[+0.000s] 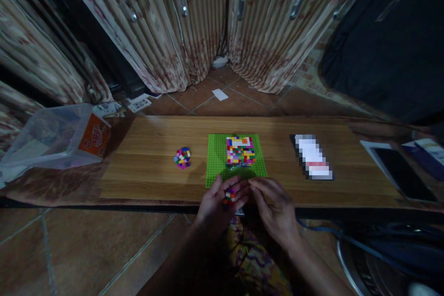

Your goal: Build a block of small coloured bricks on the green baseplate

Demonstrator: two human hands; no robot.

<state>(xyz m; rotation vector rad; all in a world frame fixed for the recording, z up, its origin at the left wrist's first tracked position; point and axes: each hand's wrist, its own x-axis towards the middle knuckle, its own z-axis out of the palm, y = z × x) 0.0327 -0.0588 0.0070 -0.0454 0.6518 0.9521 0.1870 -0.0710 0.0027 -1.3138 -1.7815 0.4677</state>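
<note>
My left hand (217, 203) is turned palm up and cupped around several small coloured toy bricks (229, 195). Beside its fingertips, my right hand (275, 208) has thumb and forefinger pinched together; whatever may be between them is too small to make out. Just beyond both hands lies a green studded baseplate (215, 162). On its right part stands a multicoloured block built of bricks (240, 151), with a white patch and an orange spot on top. A small pile of loose bricks (182, 157) lies on the wooden board to the left.
The wooden board (149, 134) bears a phone (314, 157) with a blurred screen on the right. Further right is a dark tablet-like slab (404, 173). At the left stands a clear plastic bin (58, 134) with an orange label. Striped curtains (204, 32) hang behind.
</note>
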